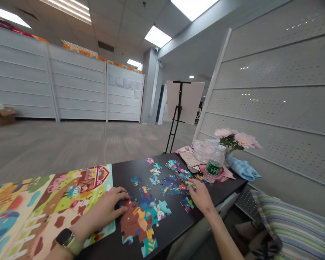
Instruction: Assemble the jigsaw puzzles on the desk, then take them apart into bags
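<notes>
The person wore a black-faced smartwatch (pixel 64 237) with a pale green strap (pixel 76 246) on the left wrist (pixel 82 229), just behind the left hand (pixel 103 207).

Head-worn camera looks forward and down onto the jigsaw puzzle (pixel 141 224).

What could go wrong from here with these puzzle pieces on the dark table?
The joined puzzle section lies near the edge of the dark table, so the left hand might push pieces off. The plastic water bottle stands close to the loose puzzle pieces near the right hand; if knocked over, it could hit or scatter them.
</notes>
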Demonstrator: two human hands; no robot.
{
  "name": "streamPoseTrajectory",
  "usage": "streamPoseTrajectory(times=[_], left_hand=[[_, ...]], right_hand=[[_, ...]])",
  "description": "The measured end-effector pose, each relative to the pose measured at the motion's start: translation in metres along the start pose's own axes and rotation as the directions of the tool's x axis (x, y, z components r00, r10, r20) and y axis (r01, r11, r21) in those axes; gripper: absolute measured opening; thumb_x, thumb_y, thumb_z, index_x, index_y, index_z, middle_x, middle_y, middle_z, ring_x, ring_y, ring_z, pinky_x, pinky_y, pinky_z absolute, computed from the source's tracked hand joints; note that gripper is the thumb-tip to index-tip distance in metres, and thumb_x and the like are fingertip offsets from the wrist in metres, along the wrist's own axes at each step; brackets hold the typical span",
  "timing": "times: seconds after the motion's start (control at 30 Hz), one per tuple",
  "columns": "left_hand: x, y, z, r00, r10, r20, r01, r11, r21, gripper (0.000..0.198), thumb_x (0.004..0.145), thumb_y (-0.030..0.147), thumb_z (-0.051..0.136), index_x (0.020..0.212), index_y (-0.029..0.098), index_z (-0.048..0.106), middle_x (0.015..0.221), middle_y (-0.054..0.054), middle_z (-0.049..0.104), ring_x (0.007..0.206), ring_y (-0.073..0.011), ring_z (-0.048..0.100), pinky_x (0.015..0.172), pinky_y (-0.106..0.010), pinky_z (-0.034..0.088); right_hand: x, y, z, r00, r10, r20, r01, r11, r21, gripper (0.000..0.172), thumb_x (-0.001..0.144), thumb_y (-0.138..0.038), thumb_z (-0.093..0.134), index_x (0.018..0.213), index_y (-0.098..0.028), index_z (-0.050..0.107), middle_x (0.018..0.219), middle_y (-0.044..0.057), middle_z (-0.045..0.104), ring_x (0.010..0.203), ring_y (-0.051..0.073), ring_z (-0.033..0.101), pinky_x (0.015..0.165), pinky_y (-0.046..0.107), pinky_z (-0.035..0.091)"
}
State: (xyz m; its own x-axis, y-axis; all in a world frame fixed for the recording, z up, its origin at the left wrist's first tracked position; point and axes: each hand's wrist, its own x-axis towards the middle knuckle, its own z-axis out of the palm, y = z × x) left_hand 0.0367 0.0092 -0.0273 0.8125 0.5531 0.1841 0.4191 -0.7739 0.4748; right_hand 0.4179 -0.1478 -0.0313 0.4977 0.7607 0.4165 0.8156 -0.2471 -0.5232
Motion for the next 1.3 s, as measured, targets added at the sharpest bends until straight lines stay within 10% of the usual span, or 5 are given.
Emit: streamPoseTrajectory(times=[0.3,0.8,1.0,1.3], left_hand=[[-0.001,0.006,-0.002,1.0,0.0,-0.021,0.0,1.0,-0.003,0.024,0.088,0.035,0.061,0.109,0.03,0.07,0.12,-0.005,0.063,0.111,-0.0268,0.057,0.098,-0.038,0.044],[-0.005,0.007,-0.003,1.0,-0.005,-0.029,0.005,1.0,0.0,0.025,0.089,0.036,0.062,0.112,0.028,0.069,0.119,-0.005,0.062,0.109,-0.0252,0.057,0.099,-0.038,0.043],[-0.003,0.005,-0.003,1.0,0.005,-0.016,-0.004,1.0,0.02,0.024,0.089,0.036,0.061,0.11,0.027,0.07,0.12,-0.006,0.062,0.108,-0.0259,0.057,0.097,-0.038,0.044],[-0.002,0.006,0.0,1.0,-0.023,0.001,0.023,1.0,0.02,0.027,0.089,0.034,0.057,0.112,0.028,0.07,0.123,-0.007,0.062,0.113,-0.0277,0.058,0.1,-0.041,0.045]], right_hand=[[-0.024,0.034,-0.016,0.994,0.099,-0.044,-0.087,0.971,0.221,0.048,0.073,-0.045,0.065,0.113,-0.019,0.068,0.108,0.01,0.071,0.095,0.027,0.066,0.088,0.043,0.051],[-0.061,-0.103,0.039,0.952,-0.017,0.306,-0.209,0.692,0.691,0.049,0.08,-0.054,0.067,0.116,-0.019,0.065,0.087,0.004,0.066,0.072,0.018,0.065,0.068,0.031,0.057],[-0.065,-0.081,0.023,0.976,-0.169,0.141,0.124,0.951,0.283,0.026,0.092,-0.033,0.049,0.104,-0.023,0.07,0.112,0.01,0.067,0.106,0.025,0.063,0.094,0.041,0.05],[-0.073,0.011,-0.014,0.998,0.026,0.053,-0.011,0.963,-0.269,0.037,0.092,-0.038,0.046,0.109,-0.021,0.074,0.119,0.013,0.066,0.11,0.033,0.059,0.094,0.051,0.046]])
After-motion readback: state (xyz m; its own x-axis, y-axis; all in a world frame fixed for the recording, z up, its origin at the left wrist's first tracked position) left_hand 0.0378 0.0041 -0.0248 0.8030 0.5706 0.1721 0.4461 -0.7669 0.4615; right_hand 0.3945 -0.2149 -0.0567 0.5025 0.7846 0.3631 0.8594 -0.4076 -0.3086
